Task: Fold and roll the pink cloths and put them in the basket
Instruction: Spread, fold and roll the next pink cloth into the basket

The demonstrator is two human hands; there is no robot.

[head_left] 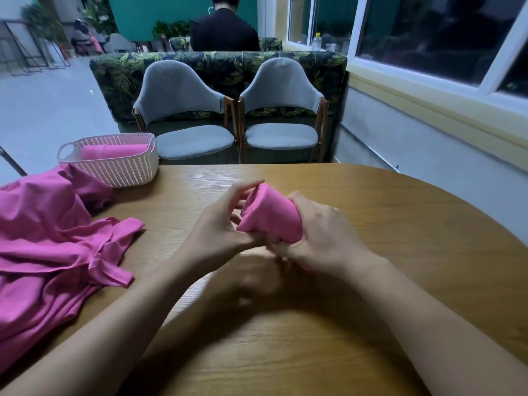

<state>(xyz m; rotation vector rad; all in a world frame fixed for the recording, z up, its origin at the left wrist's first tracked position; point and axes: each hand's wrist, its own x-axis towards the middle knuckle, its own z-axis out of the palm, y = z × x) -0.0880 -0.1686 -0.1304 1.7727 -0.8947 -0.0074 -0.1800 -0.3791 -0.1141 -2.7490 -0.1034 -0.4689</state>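
Rolled pink cloth [271, 217] held over worktop [385, 224] centre | right hand [323, 238] fingers curled round it | left hand [225, 224] fingers pinching its end | basket [120, 172] far left holds one roll [114, 151] | loose pink cloths [51, 247] left.

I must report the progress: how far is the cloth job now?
Done: one rolled cloth lies in the basket. In hand: the left hand and right hand grip a second roll over the table. Left: loose pink cloths piled at the table's left.

both hands [285, 227] gripping rolled pink cloth [271, 217]
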